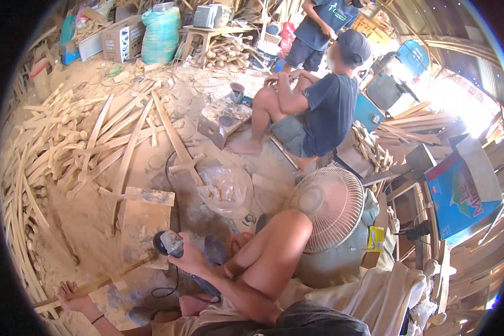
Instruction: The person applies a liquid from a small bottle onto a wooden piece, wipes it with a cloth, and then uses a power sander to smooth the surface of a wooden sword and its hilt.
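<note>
At the lower left my left hand [75, 299] is closed around a wooden sword [98, 284] with a crosspiece. The sword slants up to the right, and its far end lies against a low wooden block [145, 215]. My right hand [189, 260] grips an angle grinder [173, 245], its round disc just above that end of the sword. Whether the disc touches the wood, I cannot tell. The grinder's body runs back beneath my right forearm, partly hidden.
Piles of wooden swords [56, 140] cover the floor at the left. Ahead are a clear plastic bag [227, 193] and a dusty box [218, 126]. A standing fan [327, 207] is beside my knee. One person [333, 106] sits beyond it; another [322, 28] stands behind.
</note>
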Motion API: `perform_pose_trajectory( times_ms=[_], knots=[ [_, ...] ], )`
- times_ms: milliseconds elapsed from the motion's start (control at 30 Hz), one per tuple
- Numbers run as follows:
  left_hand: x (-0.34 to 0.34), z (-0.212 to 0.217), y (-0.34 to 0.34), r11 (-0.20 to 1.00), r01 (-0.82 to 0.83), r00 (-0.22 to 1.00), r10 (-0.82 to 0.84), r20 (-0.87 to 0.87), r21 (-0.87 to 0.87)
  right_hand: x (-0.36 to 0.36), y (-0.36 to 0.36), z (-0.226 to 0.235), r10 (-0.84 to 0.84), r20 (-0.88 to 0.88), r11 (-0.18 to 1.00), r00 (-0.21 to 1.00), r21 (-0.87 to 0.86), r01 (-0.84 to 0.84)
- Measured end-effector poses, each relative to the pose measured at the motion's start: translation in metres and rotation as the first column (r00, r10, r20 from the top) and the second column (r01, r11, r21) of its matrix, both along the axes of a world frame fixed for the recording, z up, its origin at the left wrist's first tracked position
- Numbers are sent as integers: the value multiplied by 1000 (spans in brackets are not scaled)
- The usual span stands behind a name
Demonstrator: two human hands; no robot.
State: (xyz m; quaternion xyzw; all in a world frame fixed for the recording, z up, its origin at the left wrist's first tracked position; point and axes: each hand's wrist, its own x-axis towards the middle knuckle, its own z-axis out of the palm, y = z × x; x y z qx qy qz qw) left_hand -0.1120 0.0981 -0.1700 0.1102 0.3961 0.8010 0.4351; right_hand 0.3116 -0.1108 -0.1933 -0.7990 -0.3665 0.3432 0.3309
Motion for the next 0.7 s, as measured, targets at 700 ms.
perform_pose_trajectory(
  times_ms=[700],
  knots=[
    [-10, -9, -10, 963, 234, 968, -218, -123, 133, -3, 2, 8, -12, 35, 997, 999, 80, 9]
  ],
)
